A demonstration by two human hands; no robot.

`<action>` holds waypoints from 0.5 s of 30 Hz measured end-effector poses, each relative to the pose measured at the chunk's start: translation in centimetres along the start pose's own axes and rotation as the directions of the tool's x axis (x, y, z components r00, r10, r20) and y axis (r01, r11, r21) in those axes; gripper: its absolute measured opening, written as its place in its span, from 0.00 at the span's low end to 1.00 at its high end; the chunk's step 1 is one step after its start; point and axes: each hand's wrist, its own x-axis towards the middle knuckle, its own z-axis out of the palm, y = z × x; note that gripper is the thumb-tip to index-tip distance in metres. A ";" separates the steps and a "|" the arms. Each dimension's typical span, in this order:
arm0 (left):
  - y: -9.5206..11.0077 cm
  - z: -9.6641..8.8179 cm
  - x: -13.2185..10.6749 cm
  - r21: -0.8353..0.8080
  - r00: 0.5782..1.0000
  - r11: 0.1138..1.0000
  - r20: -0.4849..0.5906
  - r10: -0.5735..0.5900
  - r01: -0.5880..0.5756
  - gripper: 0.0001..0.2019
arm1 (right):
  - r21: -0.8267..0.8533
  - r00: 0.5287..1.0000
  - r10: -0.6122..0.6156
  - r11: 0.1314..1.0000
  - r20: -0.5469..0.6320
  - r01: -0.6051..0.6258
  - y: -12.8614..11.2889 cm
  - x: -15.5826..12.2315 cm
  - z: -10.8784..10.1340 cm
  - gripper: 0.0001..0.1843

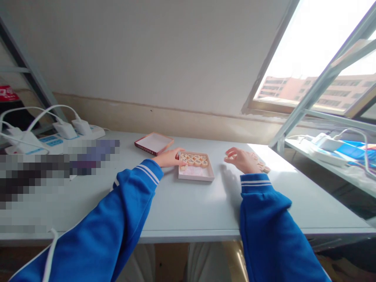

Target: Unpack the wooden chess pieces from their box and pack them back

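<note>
A shallow open box (196, 178) stands on the desk in front of me, with rows of round wooden Chinese chess pieces (197, 161) in its far part; its near part shows a bare pinkish bottom. My left hand (170, 157) is closed at the box's left wall, its fingertips at the rim beside the leftmost pieces. To the right of the box, my right hand (242, 159) hovers a little above the desk, thumb and fingers pinched on what looks like one pale chess piece (226, 157). More loose pieces (266, 169) lie behind that hand, partly hidden by it.
The dark red box lid (154, 143) lies open side up behind my left hand. A white power strip (53, 141) with plugged chargers and cables is at the left. Metal frame bars (305, 105) rise at the right, beside a shelf (317, 156) with another power strip.
</note>
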 end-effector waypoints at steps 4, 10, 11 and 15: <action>-0.5 0.3 0.3 -0.038 1.000 0.999 -0.017 0.027 -0.027 0.31 | 0.407 0.931 -0.362 0.857 0.038 0.316 -3.9 -0.6 0.9 0.12; -0.9 0.6 0.7 -0.041 0.999 0.998 -0.027 0.042 -0.043 0.31 | 0.396 0.871 -0.489 0.809 0.041 0.435 -6.9 -1.3 3.4 0.10; -0.8 0.5 0.6 -0.034 0.999 0.999 -0.023 0.034 -0.035 0.31 | 0.371 0.869 -0.493 0.815 0.043 0.444 -6.8 -1.3 3.7 0.11; -0.2 0.5 0.3 0.048 0.999 0.999 -0.031 -0.008 0.009 0.35 | 0.178 0.879 -0.474 0.871 0.059 0.458 -6.4 -1.3 3.7 0.05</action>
